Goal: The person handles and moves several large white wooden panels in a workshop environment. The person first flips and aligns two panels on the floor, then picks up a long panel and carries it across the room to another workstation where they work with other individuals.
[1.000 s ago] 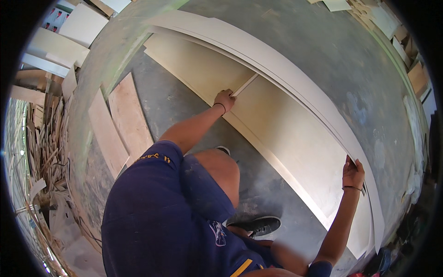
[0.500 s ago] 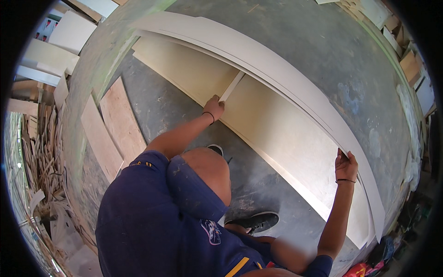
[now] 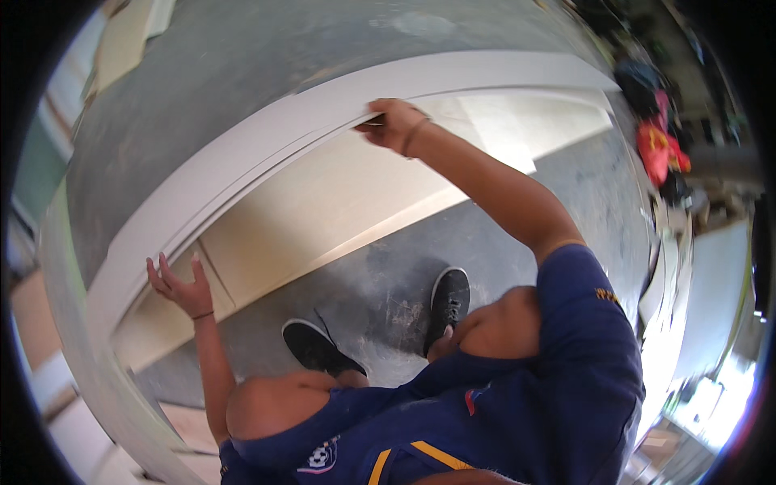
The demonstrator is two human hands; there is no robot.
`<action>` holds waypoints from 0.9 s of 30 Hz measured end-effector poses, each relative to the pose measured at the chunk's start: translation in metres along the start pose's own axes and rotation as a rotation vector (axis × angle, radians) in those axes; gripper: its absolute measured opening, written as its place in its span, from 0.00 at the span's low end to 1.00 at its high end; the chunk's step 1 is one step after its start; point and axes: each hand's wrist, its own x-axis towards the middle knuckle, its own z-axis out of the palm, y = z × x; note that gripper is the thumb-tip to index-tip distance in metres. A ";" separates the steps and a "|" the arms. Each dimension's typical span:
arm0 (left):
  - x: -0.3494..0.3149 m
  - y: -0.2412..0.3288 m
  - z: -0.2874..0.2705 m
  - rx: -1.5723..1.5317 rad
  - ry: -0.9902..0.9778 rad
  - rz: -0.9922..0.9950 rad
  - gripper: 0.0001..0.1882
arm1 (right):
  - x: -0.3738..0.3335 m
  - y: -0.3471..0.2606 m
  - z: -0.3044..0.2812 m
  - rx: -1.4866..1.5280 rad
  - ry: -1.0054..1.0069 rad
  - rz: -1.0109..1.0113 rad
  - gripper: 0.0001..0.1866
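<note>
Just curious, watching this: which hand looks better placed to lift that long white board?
Probably the right. The right hand is closed on the edge of the board, while the left hand is open, fingers spread, gripping nothing.

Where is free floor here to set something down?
Bare grey floor lies beyond the long white board. A smaller patch lies between the pale panel and the black shoes. The right edge, by the red object, is crowded.
</note>
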 end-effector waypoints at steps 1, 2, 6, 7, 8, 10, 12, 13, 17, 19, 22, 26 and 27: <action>0.016 0.005 0.001 -0.077 -0.123 0.068 0.31 | -0.002 -0.001 0.002 -0.002 -0.023 -0.006 0.08; 0.025 0.004 0.004 -0.143 -0.247 0.135 0.30 | -0.008 0.000 -0.003 -0.013 -0.044 -0.007 0.08; 0.063 0.001 0.016 -0.291 -0.739 0.189 0.25 | -0.020 0.003 -0.008 -0.032 -0.094 -0.025 0.07; 0.073 -0.001 0.016 -0.317 -0.854 0.160 0.25 | -0.018 0.005 -0.009 -0.009 -0.099 -0.009 0.06; 0.079 -0.006 0.016 -0.290 -0.860 0.198 0.25 | -0.016 0.006 -0.005 0.014 -0.114 0.009 0.05; 0.086 -0.013 0.018 -0.239 -0.909 0.268 0.25 | -0.012 0.008 -0.003 0.031 -0.117 0.012 0.04; 0.088 -0.015 0.021 -0.204 -0.924 0.338 0.25 | -0.009 0.010 -0.003 0.030 -0.103 0.013 0.04; 0.088 -0.015 0.020 -0.191 -0.909 0.376 0.25 | -0.009 0.010 -0.002 0.032 -0.096 0.010 0.04; 0.090 -0.012 0.017 -0.063 -0.825 0.334 0.23 | -0.007 0.006 0.001 0.000 -0.105 -0.066 0.04; 0.091 -0.010 0.017 -0.028 -0.774 0.326 0.22 | -0.007 0.004 0.006 0.012 -0.094 -0.099 0.04; 0.091 -0.019 0.021 -0.043 -0.629 0.307 0.20 | -0.006 0.004 0.020 0.023 -0.096 -0.107 0.05; 0.088 -0.003 0.035 -0.091 -0.468 0.298 0.17 | -0.007 -0.006 0.009 -0.004 -0.061 -0.120 0.05; 0.088 0.003 0.038 -0.095 -0.441 0.299 0.16 | -0.008 -0.009 0.005 -0.010 -0.044 -0.124 0.05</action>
